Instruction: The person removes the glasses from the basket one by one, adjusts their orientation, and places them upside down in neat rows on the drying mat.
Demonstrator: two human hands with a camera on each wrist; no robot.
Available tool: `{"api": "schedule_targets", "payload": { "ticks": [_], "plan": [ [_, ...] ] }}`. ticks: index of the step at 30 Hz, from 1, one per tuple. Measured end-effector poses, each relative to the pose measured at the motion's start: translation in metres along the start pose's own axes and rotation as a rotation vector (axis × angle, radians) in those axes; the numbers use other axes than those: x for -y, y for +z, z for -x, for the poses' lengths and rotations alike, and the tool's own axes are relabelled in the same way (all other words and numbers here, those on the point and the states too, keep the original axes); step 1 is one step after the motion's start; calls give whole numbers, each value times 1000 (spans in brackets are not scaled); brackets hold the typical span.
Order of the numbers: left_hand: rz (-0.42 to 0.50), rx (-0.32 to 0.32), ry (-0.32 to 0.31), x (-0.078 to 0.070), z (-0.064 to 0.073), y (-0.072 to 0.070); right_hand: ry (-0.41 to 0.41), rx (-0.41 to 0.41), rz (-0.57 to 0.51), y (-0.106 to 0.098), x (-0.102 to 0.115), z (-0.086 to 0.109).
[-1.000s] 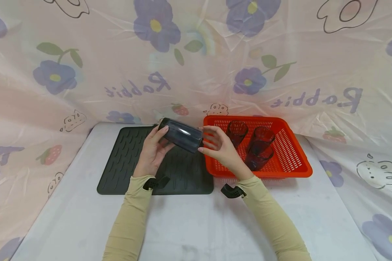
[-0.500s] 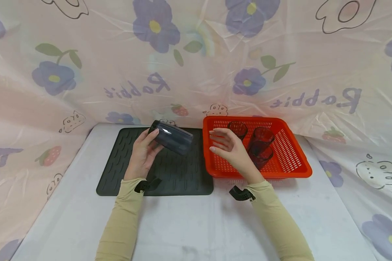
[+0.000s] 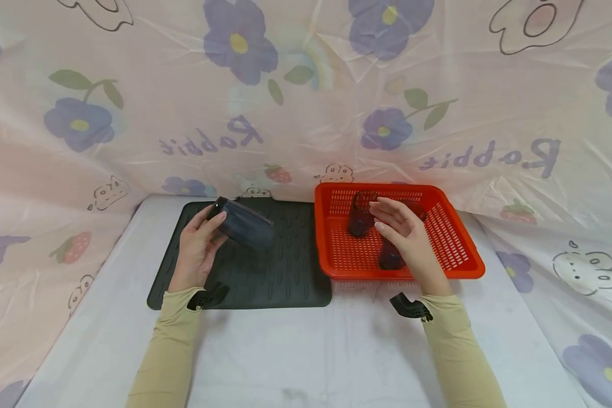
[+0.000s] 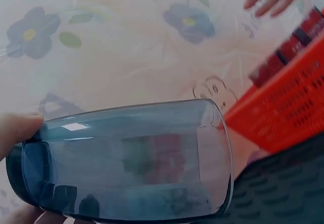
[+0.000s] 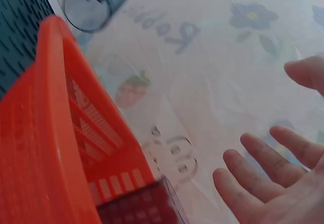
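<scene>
My left hand (image 3: pixel 195 249) holds a dark blue-tinted drinking glass (image 3: pixel 247 225) near its base, thumb on top. The glass lies tilted over the black ridged mat (image 3: pixel 290 277), its mouth pointing right and somewhat down. In the left wrist view the glass (image 4: pixel 136 158) is see-through and looks empty. My right hand (image 3: pixel 404 229) hovers over the red basket (image 3: pixel 322 243), fingers apart and relaxed, holding nothing. Below it in the basket are several more tinted glasses (image 3: pixel 359 221), partly hidden by the hand.
Mat and basket sit side by side on a white-covered table (image 3: pixel 280 357), the basket on the right. Behind them hangs a flower-printed sheet (image 3: pixel 306 113), which also runs along both sides.
My left hand has carried the glass leftward and a little lower over the mat. My right hand, close to the glass's mouth a second ago, has moved right, over the basket.
</scene>
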State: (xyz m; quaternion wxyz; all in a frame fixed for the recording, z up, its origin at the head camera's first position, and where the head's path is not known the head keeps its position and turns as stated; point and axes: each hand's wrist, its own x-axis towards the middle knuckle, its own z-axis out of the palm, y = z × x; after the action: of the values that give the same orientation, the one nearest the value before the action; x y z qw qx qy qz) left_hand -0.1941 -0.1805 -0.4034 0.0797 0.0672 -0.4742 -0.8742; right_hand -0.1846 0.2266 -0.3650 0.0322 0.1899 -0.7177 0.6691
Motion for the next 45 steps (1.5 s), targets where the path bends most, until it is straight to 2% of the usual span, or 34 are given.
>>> {"api": "schedule_targets", "payload": {
  "ticks": [9, 19, 22, 29, 35, 39, 45],
  "plan": [
    [-65, -44, 22, -7, 5, -32, -40, -104, -12, -29, 3, 14],
    [-94, -109, 73, -24, 10, -51, -46, -182, -11, -52, 1, 27],
    [-98, -127, 94, -27, 10, -57, -36, -200, -24, -58, -2, 31],
    [-120, -174, 152, -34, 10, -70, 18, -244, 28, -67, -7, 37],
    [-165, -221, 219, -36, 9, -80, 68, -250, 46, -73, -12, 41],
    [-156, -251, 246, -37, 8, -86, 79, -236, 73, -75, -14, 43],
    [-193, -266, 281, -36, 6, -90, 99, -223, 107, -79, -15, 43]
  ]
}}
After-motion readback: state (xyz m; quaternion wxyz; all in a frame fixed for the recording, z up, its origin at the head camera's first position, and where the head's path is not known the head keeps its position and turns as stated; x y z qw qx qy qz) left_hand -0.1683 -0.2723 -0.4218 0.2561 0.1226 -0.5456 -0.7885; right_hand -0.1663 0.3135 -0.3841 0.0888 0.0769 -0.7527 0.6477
